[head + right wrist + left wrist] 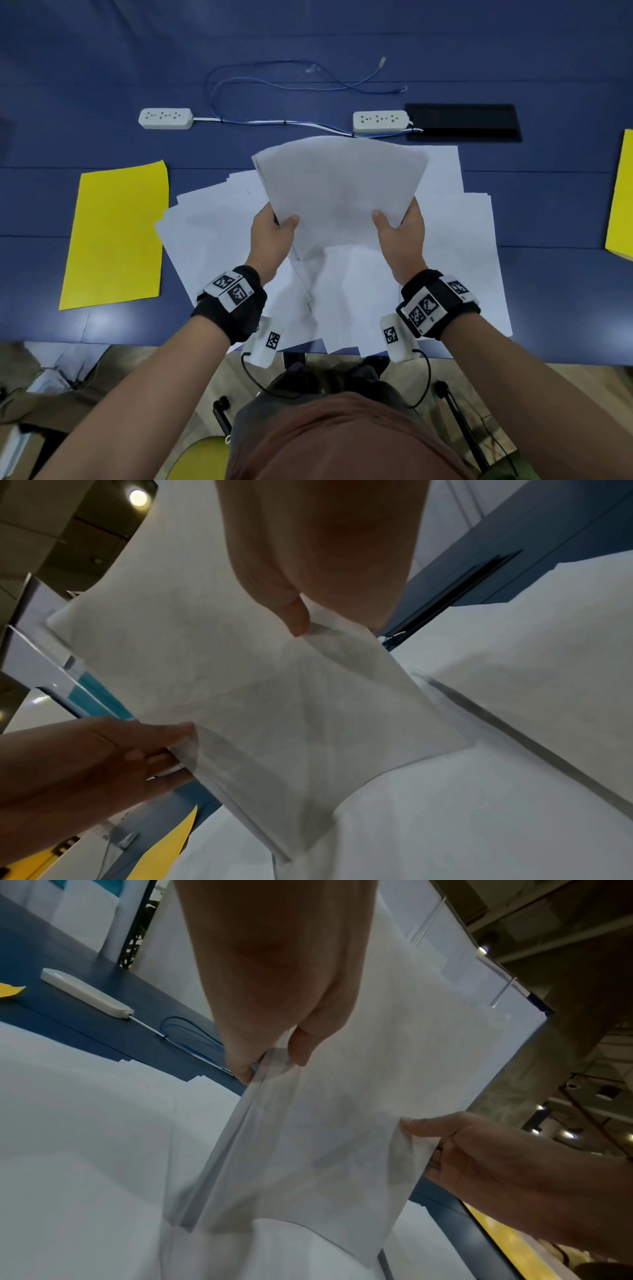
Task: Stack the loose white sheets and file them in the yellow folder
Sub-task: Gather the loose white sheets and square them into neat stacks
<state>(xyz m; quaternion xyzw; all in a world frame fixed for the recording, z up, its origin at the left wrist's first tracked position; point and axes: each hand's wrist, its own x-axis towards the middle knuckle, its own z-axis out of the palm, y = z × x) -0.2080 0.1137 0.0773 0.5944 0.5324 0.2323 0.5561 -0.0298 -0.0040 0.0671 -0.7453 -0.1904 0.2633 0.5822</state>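
Pinching the gathered stack at its side edges, left hand and right hand stand it upright, probably to square it; the yellow folder waits at nine o'clock.

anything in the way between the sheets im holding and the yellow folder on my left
Nothing visible does. The held stack is up in both hands, and only loose sheets and bare blue table lie between it and the yellow folder.
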